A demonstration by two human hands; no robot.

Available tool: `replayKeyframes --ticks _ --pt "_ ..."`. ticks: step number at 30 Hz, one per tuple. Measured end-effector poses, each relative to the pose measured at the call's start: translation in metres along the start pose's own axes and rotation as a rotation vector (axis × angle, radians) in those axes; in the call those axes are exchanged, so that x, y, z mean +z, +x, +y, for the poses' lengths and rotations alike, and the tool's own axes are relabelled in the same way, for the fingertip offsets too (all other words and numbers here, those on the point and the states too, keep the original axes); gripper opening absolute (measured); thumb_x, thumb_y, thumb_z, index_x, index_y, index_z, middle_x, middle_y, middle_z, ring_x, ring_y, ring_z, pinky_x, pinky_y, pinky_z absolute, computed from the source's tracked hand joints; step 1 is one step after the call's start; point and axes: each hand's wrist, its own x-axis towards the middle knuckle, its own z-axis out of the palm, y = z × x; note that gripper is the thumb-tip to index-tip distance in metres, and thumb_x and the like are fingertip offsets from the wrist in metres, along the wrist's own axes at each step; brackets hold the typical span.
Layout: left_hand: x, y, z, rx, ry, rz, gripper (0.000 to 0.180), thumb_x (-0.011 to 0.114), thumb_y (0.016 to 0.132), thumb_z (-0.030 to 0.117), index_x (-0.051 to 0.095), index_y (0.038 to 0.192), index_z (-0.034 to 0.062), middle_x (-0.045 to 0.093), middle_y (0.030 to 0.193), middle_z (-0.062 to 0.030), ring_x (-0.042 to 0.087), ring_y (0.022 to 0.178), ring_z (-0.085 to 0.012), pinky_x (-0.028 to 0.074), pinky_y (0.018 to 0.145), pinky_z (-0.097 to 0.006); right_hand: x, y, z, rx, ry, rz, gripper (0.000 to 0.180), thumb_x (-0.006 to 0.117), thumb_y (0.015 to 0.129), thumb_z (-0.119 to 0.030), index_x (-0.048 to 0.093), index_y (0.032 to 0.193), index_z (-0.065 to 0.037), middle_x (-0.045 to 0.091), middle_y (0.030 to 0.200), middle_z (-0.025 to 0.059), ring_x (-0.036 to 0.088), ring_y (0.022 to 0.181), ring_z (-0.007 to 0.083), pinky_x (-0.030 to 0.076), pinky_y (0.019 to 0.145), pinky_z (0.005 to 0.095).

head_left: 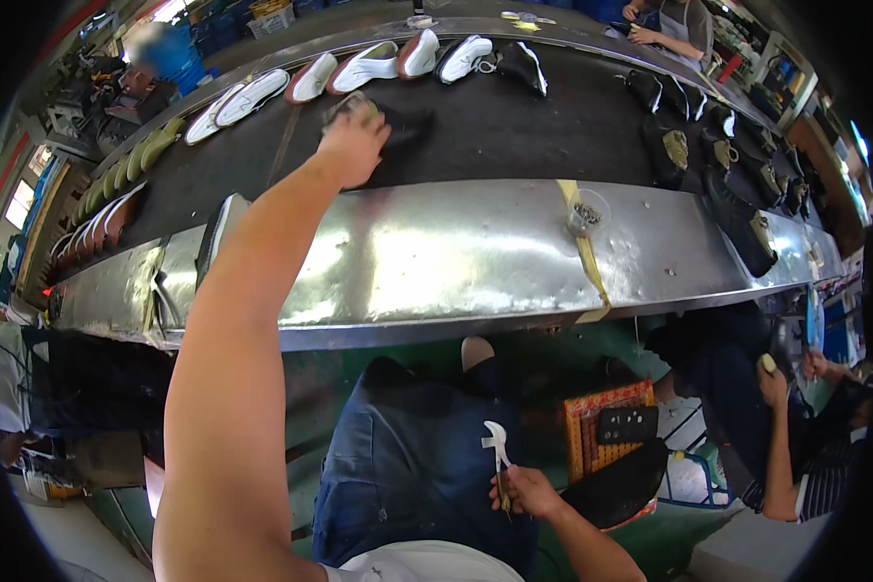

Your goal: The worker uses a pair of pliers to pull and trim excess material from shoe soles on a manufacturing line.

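Observation:
My left arm stretches forward over the dark conveyor belt (485, 131). My left hand (354, 145) is closed over a dark shoe (409, 128), smeared by motion, so its details are hard to make out. Low over my lap, my right hand (526, 491) grips a pair of lasting pliers (498, 444) by the handles, the metal jaws pointing up. Beyond my left hand stand white-soled shoes (364, 68) in a row, and a black shoe (521, 68) with a white sole lies to their right.
A metal ledge (436, 252) runs along the belt's near side, bearing a small dish of tacks (584, 218). Black shoes (737, 218) cluster at right; olive ones (131, 165) line the far left. One co-worker sits at right, another person's hands (645, 34) show across the belt.

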Motion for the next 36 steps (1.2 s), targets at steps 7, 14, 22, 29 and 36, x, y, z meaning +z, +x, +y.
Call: replayKeyframes --ticks 7,14,22,29,36 --pt "-0.019 -0.059 -0.047 -0.213 -0.375 -0.158 0.039 0.066 0.085 0.019 0.068 0.122 0.0054 0.068 0.125 -0.0161 0.063 0.12 -0.033 0.045 0.104 -0.057 -0.014 0.005 -0.02 -0.005 0.023 -0.01 0.057 0.032 0.111 -0.049 0.058 0.119 0.001 0.07 0.1 0.012 0.072 0.083 0.0183 0.044 0.052 0.0226" --pt "-0.069 -0.182 -0.126 -1.253 -0.95 -0.879 0.064 0.077 0.088 0.034 0.054 0.138 0.0 0.068 0.122 -0.0163 0.069 0.102 -0.0339 0.054 0.092 -0.048 -0.002 0.005 -0.018 -0.028 -0.06 -0.003 0.061 0.029 0.111 -0.049 0.061 0.117 0.002 0.072 0.097 0.0122 0.073 0.08 0.0192 0.046 0.054 0.0239" --pt "-0.136 -0.289 -0.011 -1.031 -2.138 -0.067 0.051 0.073 0.095 0.032 0.054 0.135 0.0057 0.071 0.114 -0.01 0.073 0.091 -0.0237 0.062 0.078 -0.041 0.023 -0.016 0.03 -0.079 -0.039 0.088 0.055 0.033 0.11 -0.046 0.061 0.116 0.001 0.072 0.097 0.0115 0.072 0.077 0.0188 0.047 0.054 0.0252" --pt "-0.193 -0.379 0.246 -0.679 -2.296 -0.032 0.095 0.077 0.089 0.009 0.019 0.164 0.0116 0.061 0.131 -0.0061 0.057 0.118 -0.0153 0.044 0.106 -0.034 0.064 -0.049 0.022 -0.455 -0.411 0.122 0.024 0.062 0.102 -0.02 0.06 0.116 -0.001 0.066 0.087 0.0031 0.064 0.076 0.0104 0.052 0.066 0.0273" --pt "-0.192 -0.39 0.256 -0.408 -2.331 -0.336 0.095 0.07 0.094 0.008 0.006 0.163 0.0138 0.054 0.138 -0.0107 0.049 0.128 -0.0189 0.037 0.113 -0.036 0.142 -0.114 -0.023 -0.368 -0.696 0.062 0.029 0.062 0.1 -0.021 0.061 0.12 0.0 0.07 0.093 0.0109 0.067 0.077 0.0181 0.053 0.076 0.0316"
